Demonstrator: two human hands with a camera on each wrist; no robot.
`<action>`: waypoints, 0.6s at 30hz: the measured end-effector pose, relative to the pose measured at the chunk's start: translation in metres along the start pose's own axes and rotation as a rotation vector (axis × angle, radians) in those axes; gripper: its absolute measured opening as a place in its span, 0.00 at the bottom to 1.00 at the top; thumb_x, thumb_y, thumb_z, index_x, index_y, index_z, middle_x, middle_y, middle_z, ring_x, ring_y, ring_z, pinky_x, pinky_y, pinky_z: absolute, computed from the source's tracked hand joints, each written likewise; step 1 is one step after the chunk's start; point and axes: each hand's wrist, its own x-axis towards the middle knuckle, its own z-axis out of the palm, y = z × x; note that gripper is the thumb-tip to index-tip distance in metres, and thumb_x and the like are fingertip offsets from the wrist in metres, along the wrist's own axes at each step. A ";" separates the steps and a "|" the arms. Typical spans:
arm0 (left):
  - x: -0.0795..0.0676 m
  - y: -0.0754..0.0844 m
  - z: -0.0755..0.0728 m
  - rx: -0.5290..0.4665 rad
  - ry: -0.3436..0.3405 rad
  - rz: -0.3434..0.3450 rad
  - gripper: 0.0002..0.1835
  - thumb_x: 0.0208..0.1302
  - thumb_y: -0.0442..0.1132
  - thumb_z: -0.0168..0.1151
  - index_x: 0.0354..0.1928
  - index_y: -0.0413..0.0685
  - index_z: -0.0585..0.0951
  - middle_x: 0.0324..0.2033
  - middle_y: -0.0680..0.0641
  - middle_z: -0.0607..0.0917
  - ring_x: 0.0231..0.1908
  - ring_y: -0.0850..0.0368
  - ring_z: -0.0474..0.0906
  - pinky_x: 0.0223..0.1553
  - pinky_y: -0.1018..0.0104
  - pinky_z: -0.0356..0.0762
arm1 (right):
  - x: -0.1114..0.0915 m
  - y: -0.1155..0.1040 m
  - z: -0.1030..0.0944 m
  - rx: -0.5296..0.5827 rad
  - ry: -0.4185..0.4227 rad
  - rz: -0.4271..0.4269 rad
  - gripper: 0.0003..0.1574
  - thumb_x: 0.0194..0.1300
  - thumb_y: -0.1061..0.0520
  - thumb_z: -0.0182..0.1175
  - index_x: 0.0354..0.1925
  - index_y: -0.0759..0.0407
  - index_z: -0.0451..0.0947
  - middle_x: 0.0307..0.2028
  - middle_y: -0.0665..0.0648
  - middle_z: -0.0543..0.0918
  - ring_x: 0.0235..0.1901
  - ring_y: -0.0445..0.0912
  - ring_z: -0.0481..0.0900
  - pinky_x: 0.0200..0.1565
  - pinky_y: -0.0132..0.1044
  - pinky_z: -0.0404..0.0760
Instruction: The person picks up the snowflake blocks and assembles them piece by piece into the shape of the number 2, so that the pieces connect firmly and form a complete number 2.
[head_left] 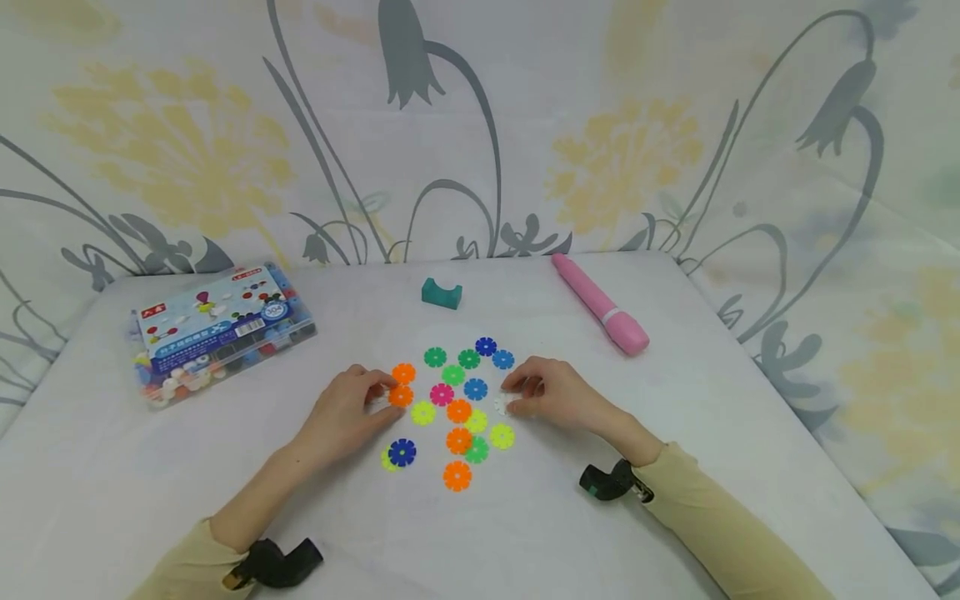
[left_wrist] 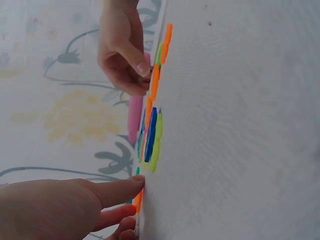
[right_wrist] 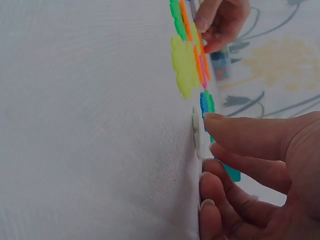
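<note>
Thin notched plastic discs, shaped like flowers, lie in a loose group on the white cloth. At the group's left edge my left hand point(head_left: 348, 408) has thumb and forefinger about an orange disc point(head_left: 401, 396); a white disc point(left_wrist: 137, 229) shows by its other fingers. Another orange disc point(head_left: 403, 373) lies just beyond. Opposite, my right hand point(head_left: 551, 393) pinches a white disc point(right_wrist: 198, 134) low at the cloth, thumb on one side and forefinger on the other. Between the hands are a pink disc point(head_left: 442, 394), a blue disc point(head_left: 476, 389) and several orange, green and yellow ones.
A clear plastic case point(head_left: 225, 329) of coloured pieces stands at the back left. Behind the discs sits a small green curved block point(head_left: 442, 293). To the back right lies a pink rolled-up thing point(head_left: 600, 304) with a pale band. Nearer me, a dark blue disc point(head_left: 402, 452) overlaps a yellow one.
</note>
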 end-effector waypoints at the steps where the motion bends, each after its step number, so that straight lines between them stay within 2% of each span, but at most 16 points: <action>1: 0.000 0.000 0.000 0.000 0.001 -0.003 0.18 0.61 0.42 0.71 0.49 0.42 0.83 0.33 0.47 0.77 0.35 0.54 0.70 0.36 0.65 0.71 | 0.000 0.001 0.001 -0.002 -0.002 -0.005 0.15 0.61 0.58 0.70 0.47 0.59 0.84 0.36 0.53 0.81 0.36 0.45 0.75 0.39 0.33 0.76; 9: 0.000 0.000 0.002 0.002 -0.001 -0.045 0.16 0.62 0.43 0.71 0.48 0.43 0.83 0.34 0.47 0.77 0.36 0.54 0.71 0.37 0.65 0.71 | 0.001 0.005 0.005 -0.029 -0.009 -0.034 0.15 0.61 0.59 0.70 0.47 0.59 0.84 0.36 0.52 0.80 0.37 0.45 0.74 0.40 0.32 0.75; 18: 0.000 0.000 0.002 -0.009 0.020 -0.034 0.16 0.61 0.42 0.72 0.47 0.41 0.83 0.34 0.47 0.76 0.34 0.55 0.69 0.34 0.65 0.69 | 0.002 0.004 0.006 -0.047 -0.006 -0.034 0.15 0.61 0.59 0.70 0.47 0.59 0.82 0.36 0.52 0.79 0.37 0.45 0.73 0.41 0.33 0.75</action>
